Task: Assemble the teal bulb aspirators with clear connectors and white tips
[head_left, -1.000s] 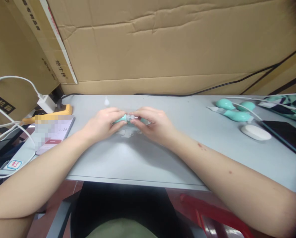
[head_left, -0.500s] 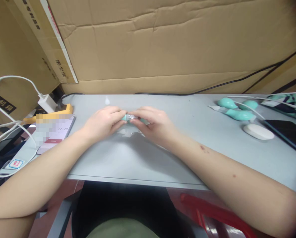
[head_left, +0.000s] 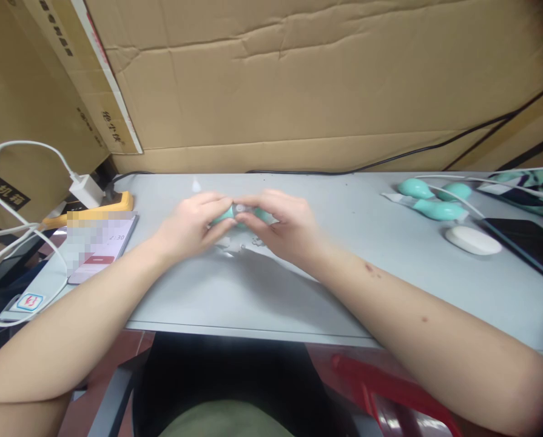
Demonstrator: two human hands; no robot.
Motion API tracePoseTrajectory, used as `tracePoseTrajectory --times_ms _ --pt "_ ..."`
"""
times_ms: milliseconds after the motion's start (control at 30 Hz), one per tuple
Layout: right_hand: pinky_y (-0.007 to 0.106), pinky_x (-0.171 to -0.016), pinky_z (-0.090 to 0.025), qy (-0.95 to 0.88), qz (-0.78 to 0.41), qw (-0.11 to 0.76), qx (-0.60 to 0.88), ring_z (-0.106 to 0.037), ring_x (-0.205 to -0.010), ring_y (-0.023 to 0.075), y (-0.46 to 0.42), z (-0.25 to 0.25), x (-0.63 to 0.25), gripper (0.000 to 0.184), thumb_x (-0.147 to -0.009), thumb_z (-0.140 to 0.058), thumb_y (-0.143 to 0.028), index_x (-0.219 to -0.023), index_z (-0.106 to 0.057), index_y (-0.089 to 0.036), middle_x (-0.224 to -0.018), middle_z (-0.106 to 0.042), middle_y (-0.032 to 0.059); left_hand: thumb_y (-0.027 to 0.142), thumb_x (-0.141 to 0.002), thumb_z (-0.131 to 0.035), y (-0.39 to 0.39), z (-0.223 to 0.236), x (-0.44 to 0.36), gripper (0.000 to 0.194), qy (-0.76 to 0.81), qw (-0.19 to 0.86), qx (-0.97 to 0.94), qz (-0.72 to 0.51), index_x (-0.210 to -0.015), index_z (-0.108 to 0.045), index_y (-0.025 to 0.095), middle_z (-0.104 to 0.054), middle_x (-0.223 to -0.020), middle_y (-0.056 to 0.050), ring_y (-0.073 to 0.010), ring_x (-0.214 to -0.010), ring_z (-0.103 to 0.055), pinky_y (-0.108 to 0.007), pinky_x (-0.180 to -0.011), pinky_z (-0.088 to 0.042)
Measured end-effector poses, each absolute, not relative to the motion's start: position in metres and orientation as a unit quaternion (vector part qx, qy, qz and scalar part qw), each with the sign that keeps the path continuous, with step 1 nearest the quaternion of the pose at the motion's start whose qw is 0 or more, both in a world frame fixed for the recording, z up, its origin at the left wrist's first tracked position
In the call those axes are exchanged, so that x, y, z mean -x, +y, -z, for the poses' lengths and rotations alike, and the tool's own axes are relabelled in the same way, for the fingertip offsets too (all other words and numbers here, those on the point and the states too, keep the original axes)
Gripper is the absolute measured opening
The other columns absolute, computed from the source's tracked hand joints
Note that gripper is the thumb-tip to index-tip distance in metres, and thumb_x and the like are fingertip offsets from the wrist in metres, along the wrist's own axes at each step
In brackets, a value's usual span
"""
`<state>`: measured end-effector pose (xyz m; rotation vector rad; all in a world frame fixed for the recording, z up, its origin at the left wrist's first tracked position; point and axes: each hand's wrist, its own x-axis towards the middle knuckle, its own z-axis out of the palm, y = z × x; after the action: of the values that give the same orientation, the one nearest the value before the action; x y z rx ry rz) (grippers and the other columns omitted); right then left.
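Observation:
Over the middle of the desk, both hands meet on a teal bulb-shaped piece (head_left: 227, 213) with a clear round collar (head_left: 240, 209). My left hand (head_left: 196, 223) pinches its left part between thumb and fingers. From the other side, my right hand (head_left: 283, 224) closes around the collar, and more teal shows behind its fingers. Much of the piece is covered by the fingers, so I cannot tell whether its parts are joined. Small clear scraps (head_left: 228, 244) lie on the desk just below the hands. A clear cone-shaped tip (head_left: 196, 184) stands behind my left hand.
Several teal bulbs with clear tips (head_left: 439, 209) lie at the right, near a white oval case (head_left: 474, 240) and a dark tablet (head_left: 526, 243). On the left are a phone (head_left: 101, 249), a yellow power strip (head_left: 93, 208) and a white charger (head_left: 87, 190). Cardboard (head_left: 289, 85) walls the back.
The fingertips of both hands have come closer together around the clear collar, which sits slightly higher and further left. More teal shows beside my right fingers.

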<state>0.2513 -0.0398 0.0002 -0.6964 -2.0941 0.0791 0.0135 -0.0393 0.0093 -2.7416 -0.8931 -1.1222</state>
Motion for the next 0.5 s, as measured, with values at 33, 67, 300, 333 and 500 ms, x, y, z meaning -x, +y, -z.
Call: tracePoseTrajectory --times_ms 33,67,300,333,500 --pt "0.037 -0.087 -0.06 -0.843 -0.033 0.455 0.284 -0.076 -0.093 0.0211 -0.04 -0.002 -0.251 0.019 -0.11 -0.064 -0.031 -0.122 -0.077 -0.025 -0.106 -0.083 0.0066 0.033 -0.107 -0.06 -0.04 -0.01 -0.015 0.024 -0.289 0.011 0.878 0.382 -0.113 -0.078 0.017 -0.081 -0.106 -0.01 -0.0207 -0.095 -0.074 -0.033 -0.086 -0.059" --pt "0.039 -0.091 -0.06 -0.842 -0.028 0.456 0.286 -0.077 -0.097 0.022 -0.04 -0.003 -0.251 0.022 -0.109 -0.065 -0.032 -0.127 -0.075 -0.025 -0.109 -0.083 0.0071 0.032 -0.105 -0.063 -0.041 -0.011 -0.016 0.023 -0.293 0.001 0.871 0.396 -0.115 -0.078 0.017 -0.081 -0.104 -0.009 -0.02 -0.093 -0.074 -0.033 -0.086 -0.059" --pt "0.042 -0.092 -0.053 -0.836 0.008 0.454 0.306 -0.073 -0.093 0.0243 -0.035 -0.004 -0.26 0.025 -0.098 -0.07 -0.025 -0.122 -0.067 -0.022 -0.101 -0.079 0.0064 0.031 -0.098 -0.067 -0.039 -0.014 -0.007 0.03 -0.346 -0.061 0.839 0.415 -0.125 -0.07 0.018 -0.074 -0.091 -0.002 -0.0116 -0.069 -0.06 -0.026 -0.066 -0.052" --pt "0.04 -0.089 -0.051 -0.85 0.011 0.433 0.299 -0.07 -0.088 0.0232 -0.034 -0.004 -0.261 0.016 -0.098 -0.07 -0.024 -0.113 -0.067 -0.022 -0.095 -0.078 0.0049 0.031 -0.097 -0.067 -0.039 -0.015 -0.006 0.029 -0.349 -0.066 0.839 0.413 -0.123 -0.07 0.018 -0.073 -0.091 -0.002 -0.0115 -0.069 -0.06 -0.026 -0.066 -0.051" --pt "0.04 -0.084 -0.044 -0.94 0.023 0.264 0.214 -0.062 -0.088 0.0242 -0.035 -0.003 -0.263 0.011 -0.103 -0.069 -0.03 -0.097 -0.072 -0.022 -0.088 -0.075 0.0061 0.032 -0.094 -0.07 -0.042 -0.017 -0.006 0.022 -0.367 -0.089 0.834 0.403 -0.113 -0.069 0.02 -0.072 -0.091 -0.002 -0.0122 -0.071 -0.059 -0.025 -0.065 -0.051"
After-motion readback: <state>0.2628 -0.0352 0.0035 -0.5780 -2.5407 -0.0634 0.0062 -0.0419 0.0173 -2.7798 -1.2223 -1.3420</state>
